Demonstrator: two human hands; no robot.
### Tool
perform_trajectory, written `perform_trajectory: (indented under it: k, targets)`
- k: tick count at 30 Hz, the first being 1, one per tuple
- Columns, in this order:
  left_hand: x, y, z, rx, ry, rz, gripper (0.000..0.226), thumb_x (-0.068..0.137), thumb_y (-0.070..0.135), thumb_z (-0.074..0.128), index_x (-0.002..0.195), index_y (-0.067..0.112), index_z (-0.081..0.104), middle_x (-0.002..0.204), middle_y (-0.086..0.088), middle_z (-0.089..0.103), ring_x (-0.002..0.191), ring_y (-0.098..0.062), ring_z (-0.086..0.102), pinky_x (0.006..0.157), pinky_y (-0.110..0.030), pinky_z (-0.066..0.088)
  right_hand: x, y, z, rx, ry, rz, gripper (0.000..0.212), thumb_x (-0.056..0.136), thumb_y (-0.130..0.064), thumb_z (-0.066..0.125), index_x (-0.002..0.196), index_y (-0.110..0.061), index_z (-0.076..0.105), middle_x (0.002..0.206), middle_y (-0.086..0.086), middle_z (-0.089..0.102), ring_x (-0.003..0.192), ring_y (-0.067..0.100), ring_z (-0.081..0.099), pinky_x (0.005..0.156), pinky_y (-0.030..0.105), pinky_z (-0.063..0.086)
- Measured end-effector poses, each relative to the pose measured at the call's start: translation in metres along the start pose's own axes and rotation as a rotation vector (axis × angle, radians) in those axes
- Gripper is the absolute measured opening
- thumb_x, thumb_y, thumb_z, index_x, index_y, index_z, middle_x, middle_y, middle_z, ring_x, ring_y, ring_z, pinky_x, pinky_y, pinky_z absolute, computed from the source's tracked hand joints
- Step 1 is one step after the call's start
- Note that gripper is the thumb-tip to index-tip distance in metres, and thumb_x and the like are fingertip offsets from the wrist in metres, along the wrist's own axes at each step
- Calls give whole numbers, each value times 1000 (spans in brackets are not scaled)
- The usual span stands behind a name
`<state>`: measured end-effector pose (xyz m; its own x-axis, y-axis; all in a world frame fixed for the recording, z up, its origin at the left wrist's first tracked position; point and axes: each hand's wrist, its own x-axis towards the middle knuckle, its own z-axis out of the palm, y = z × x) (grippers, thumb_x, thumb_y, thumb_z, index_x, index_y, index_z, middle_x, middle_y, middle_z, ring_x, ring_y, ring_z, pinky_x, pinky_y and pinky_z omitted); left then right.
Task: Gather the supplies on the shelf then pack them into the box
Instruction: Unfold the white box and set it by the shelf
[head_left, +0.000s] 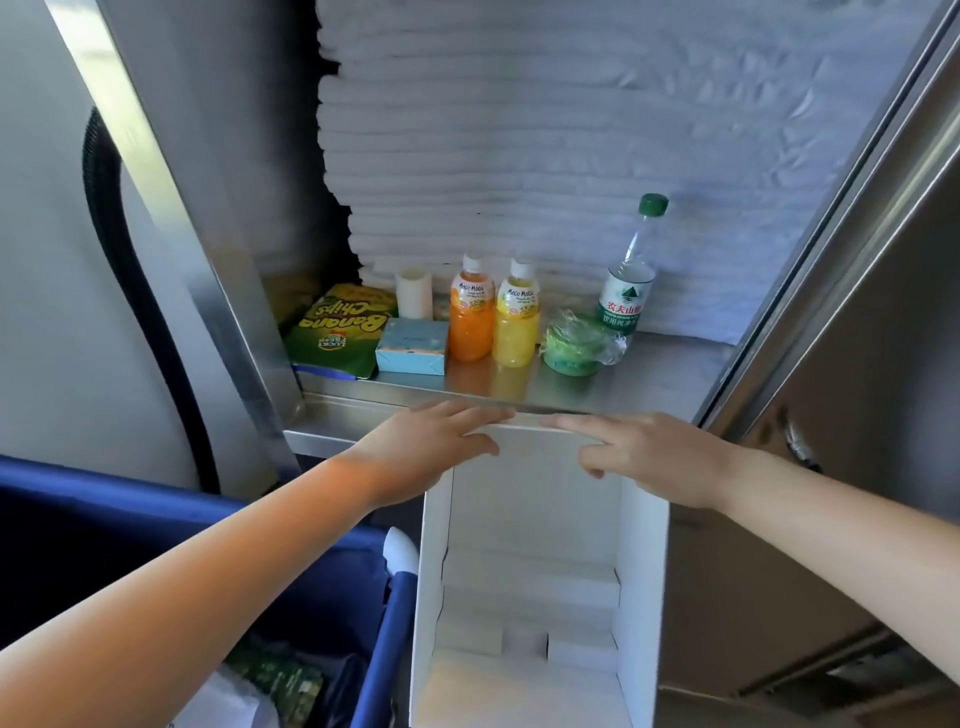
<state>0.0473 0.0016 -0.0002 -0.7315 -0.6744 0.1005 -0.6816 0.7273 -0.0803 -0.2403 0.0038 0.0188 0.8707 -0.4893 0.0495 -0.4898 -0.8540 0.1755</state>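
Box (641, 571), white and open-topped, sat directly beneath both hands, no supplies seen inside. Left hand (431, 441) and right hand (649, 457) lay flat on its far rim, fingers straight and gripping nothing, fingertips nearly meeting. They were probably steadying it against the shelf (665, 379) so items could drop straight in. Beyond the fingertips stood two juice bottles (471, 312). A chips bag (337, 327) and blue carton (413, 345) lay past the left hand, a green tub (571, 345) and water bottle (628, 291) past the right. None gathered yet.

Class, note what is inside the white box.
Inside the white box only white cardboard folds show, no supplies. The left hand and right hand cover its far rim; its near end is out of frame.
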Motion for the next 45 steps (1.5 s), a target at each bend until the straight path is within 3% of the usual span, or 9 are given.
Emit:
perform_trajectory:
  k: [4,8,10,13,15,21,29,37,45]
  targets:
    - [4,7,-6,180,116,73,66,70,0,70,130,23,54,151,0,33,132,-25,41,104,-38,38,6,10,1,3,8,52,38,66,14,58,83,-19,48,149,-4,37,93,20,62,52,25,44]
    - [2,24,14,405,136,17,79,83,17,59,150,15,16,157,-6,9,143,-27,13,114,-44,12,9,14,3,2,25,18,40,64,13,63,83,-20,50,141,-1,47,81,22,63,49,20,37]
    - [2,28,22,465,156,-45,75,90,37,48,150,13,10,156,-8,7,143,-28,10,115,-45,12,11,11,-1,4,45,15,42,62,13,67,85,-20,55,136,0,52,81,22,64,50,17,35]
    - [7,26,25,463,132,-87,75,93,51,30,150,11,1,156,-8,1,144,-29,3,116,-46,10,13,10,-6,-66,142,30,32,70,0,76,96,-16,66,132,4,56,103,21,63,66,20,45]
    - [13,25,26,445,122,-106,74,94,53,24,150,11,0,156,-9,-1,144,-29,0,116,-46,9,12,9,-5,-112,230,29,26,84,-2,62,108,-10,67,131,9,56,113,24,59,85,30,50]
    - [28,22,25,424,137,-153,73,94,52,15,149,11,-11,156,-9,-12,144,-29,-9,117,-47,7,-4,-15,18,-49,170,296,52,98,-28,36,145,-6,31,155,10,22,143,23,19,115,37,19]
    - [41,9,16,441,72,-115,78,96,53,24,147,12,-19,153,-7,-23,141,-28,-20,114,-46,-8,-6,-22,28,-125,56,453,65,93,-30,36,148,-5,14,157,11,6,145,29,3,115,41,6]
    - [56,-4,7,328,-17,-99,77,98,45,27,138,21,-35,146,0,-36,135,-21,-31,110,-39,-15,1,-3,28,-70,-48,483,73,94,-16,32,142,-15,-23,144,0,-41,135,18,-36,115,35,-15]
    - [51,45,-1,52,-95,-194,58,101,41,22,150,21,-2,156,-2,-19,142,-18,-17,110,-36,-10,9,5,18,55,-101,517,74,93,-12,37,149,-16,-11,144,-5,-36,134,13,-35,113,29,-14]
